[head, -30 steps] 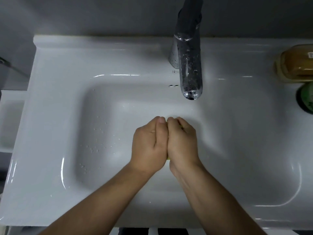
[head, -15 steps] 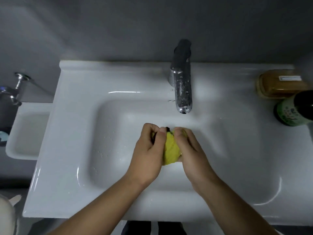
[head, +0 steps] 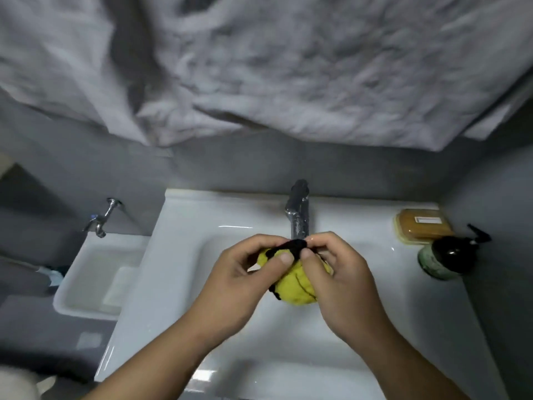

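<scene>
— Since a second ago the hands are no longer pressing flat together; they are coming apart and showing what is between them.

— What are they gripping?

— The left hand [head: 239, 281] and the right hand [head: 343, 281] are each pinching the black edge [head: 291, 245] of a yellow cloth [head: 294, 287] between thumb and fingers. The thumbs are sitting side by side.

— Where is the cloth hanging?

— It is bunching between the two palms, over the bowl of the sink [head: 178, 255].

— And beyond that?

— The tap [head: 299, 215] is standing just behind the knuckles. A soap box [head: 422, 226] and a pump bottle [head: 450, 255] are sitting on the right ledge. A small basin [head: 86, 313] with a wall tap [head: 102, 217] is lying to the left. A grey towel [head: 288, 67] is hanging overhead.
</scene>
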`<state>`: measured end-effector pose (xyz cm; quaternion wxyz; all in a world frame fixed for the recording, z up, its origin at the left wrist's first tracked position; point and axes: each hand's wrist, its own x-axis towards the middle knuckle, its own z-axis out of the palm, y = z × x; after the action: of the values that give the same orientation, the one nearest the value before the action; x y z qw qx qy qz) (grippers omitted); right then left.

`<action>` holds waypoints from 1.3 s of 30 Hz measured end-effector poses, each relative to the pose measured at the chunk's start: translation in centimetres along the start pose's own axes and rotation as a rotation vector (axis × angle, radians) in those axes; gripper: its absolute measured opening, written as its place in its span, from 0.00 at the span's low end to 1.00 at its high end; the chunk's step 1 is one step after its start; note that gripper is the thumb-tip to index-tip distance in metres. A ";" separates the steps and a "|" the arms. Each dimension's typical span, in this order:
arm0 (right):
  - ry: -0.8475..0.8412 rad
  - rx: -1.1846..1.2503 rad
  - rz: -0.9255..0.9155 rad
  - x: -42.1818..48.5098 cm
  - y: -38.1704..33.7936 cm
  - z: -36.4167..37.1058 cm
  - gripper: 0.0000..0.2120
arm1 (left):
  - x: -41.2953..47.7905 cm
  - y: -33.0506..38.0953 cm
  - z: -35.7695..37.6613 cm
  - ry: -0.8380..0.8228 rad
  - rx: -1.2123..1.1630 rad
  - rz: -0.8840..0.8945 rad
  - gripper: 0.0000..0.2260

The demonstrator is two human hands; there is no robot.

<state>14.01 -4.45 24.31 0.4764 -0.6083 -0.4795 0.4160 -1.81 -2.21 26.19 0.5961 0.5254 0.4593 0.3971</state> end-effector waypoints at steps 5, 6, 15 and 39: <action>-0.120 -0.026 -0.168 0.6 -5.3 0.0 0.08 | 0.0 4.6 -1.2 0.150 0.022 0.143 0.06; -0.137 -0.035 -0.197 0.7 -6.2 0.1 0.08 | -0.2 5.4 -1.7 0.170 0.035 0.163 0.06; -0.206 0.079 -0.282 0.7 -13.2 2.6 0.09 | -1.5 11.5 -5.9 0.142 0.016 0.250 0.05; 0.013 0.047 -0.744 1.7 -28.9 11.4 0.10 | -2.6 23.5 -19.4 0.038 -0.138 0.285 0.14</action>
<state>-2.01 1.80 50.27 0.6120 -0.3840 -0.6549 0.2214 -20.96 3.51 49.31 0.5595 0.5354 0.3628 0.5183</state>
